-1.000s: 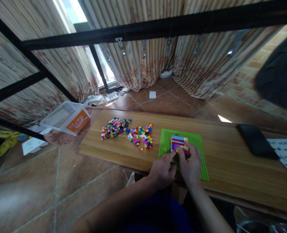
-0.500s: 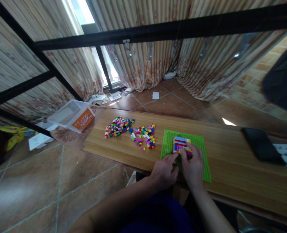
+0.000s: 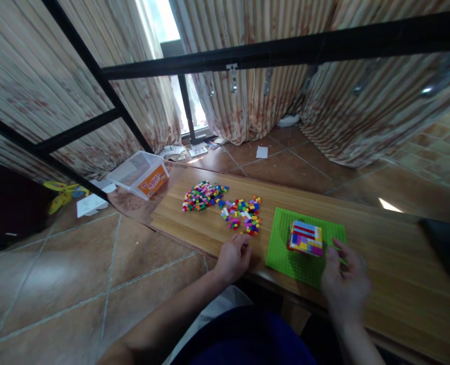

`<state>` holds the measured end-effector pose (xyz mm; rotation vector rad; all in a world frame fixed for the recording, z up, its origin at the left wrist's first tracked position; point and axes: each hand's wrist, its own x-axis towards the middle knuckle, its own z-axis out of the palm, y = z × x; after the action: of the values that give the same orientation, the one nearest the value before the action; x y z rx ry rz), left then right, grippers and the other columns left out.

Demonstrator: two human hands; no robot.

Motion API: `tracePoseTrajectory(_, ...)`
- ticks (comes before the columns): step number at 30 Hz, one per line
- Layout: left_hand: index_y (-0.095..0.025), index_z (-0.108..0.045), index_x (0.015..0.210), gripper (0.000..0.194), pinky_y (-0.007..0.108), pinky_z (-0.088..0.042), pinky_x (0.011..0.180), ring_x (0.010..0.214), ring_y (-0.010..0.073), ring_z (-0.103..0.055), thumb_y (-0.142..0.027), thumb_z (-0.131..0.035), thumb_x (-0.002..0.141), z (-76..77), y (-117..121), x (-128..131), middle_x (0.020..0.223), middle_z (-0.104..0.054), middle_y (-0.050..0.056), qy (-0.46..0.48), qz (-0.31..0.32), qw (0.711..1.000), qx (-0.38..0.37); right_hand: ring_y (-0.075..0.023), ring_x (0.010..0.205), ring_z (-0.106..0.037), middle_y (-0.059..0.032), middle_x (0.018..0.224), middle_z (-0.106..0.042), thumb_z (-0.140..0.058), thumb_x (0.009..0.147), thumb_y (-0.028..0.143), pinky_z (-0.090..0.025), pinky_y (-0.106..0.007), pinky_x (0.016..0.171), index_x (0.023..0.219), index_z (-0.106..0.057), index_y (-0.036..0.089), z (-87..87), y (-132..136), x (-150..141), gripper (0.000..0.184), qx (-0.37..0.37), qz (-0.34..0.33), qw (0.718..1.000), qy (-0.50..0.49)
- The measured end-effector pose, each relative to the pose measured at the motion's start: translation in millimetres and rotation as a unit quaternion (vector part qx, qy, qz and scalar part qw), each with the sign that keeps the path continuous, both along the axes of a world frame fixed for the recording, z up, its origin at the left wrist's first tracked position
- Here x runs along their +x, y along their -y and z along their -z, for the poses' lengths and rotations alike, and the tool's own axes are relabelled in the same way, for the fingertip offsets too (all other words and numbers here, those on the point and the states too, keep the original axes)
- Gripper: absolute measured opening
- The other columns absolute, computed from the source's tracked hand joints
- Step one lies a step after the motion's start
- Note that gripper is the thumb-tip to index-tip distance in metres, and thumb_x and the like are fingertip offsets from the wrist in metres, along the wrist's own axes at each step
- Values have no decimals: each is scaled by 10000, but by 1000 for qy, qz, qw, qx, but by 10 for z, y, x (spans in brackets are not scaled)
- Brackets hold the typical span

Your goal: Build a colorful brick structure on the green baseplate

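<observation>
My left hand (image 3: 233, 258) is at the front edge of the table, just below the looser spread of toy building bricks (image 3: 244, 213). Its fingers are partly bent, with a small gap by the thumb and nothing visible between them. A small block built of bricks (image 3: 306, 238), with blue, red, white, yellow and purple rows on top, stands on the green baseplate (image 3: 280, 253). Beside its right side is my right hand (image 3: 345, 274), over the baseplate's right edge, thumb and forefinger apart and no brick showing in them. Slight blur softens that hand.
A denser heap of small bricks (image 3: 202, 196) lies farther left on the wooden table (image 3: 183, 230). At the table's left end stands a clear plastic box (image 3: 134, 177) with an orange label. A dark flat object (image 3: 447, 248) lies to the right.
Both hands have come away from the brick block: the left moved left toward the loose bricks, the right drew off to the right. The whole view has shifted, so the scene sits farther right.
</observation>
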<state>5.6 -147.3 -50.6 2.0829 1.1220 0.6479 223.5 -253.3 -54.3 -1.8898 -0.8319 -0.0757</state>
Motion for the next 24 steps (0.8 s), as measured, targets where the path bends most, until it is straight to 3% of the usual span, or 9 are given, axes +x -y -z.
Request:
tracePoseTrajectory(3, -168, -626, 983, 176, 279, -507, 753, 802, 159, -612, -123, -508, 861, 16, -101, -37, 898, -645, 53, 1, -30, 999, 13, -260, 943, -624, -158, 1058, -669, -497, 914, 517, -493, -402, 795, 1132, -692, 140, -22, 81, -4, 477, -15, 5, 1000, 2)
tracePoseTrajectory(9, -178, -625, 965, 163, 276, -506, 768, 800, 156, -601, -118, -511, 864, 59, -174, 15, 901, -634, 44, -26, -32, 998, 42, -279, 967, -631, -159, 1108, -672, -499, 906, 501, -485, -451, 862, 1129, -695, 154, -25, 237, -61, 457, -63, 7, 998, -12)
tracePoseTrajectory(15, -227, -644, 1063, 188, 281, -530, 813, 924, 173, -625, -241, -554, 899, 49, -199, 142, 1027, -634, 36, -118, -15, 991, 66, -297, 1036, -624, -156, 1129, -673, -506, 903, 489, -482, -478, 903, 1103, -696, 162, 34, 303, -104, 429, -80, -5, 997, -12)
tracePoseTrajectory(24, -215, -617, 1090, 216, 273, -534, 746, 945, 194, -641, -243, -429, 988, -9, -221, 174, 1073, -632, 63, -203, -5, 976, 82, -282, 1031, -632, -139, 1111, -679, -519, 902, 458, -478, -474, 938, 1066, -695, 167, 38, 336, -120, 377, -74, -12, 997, -11)
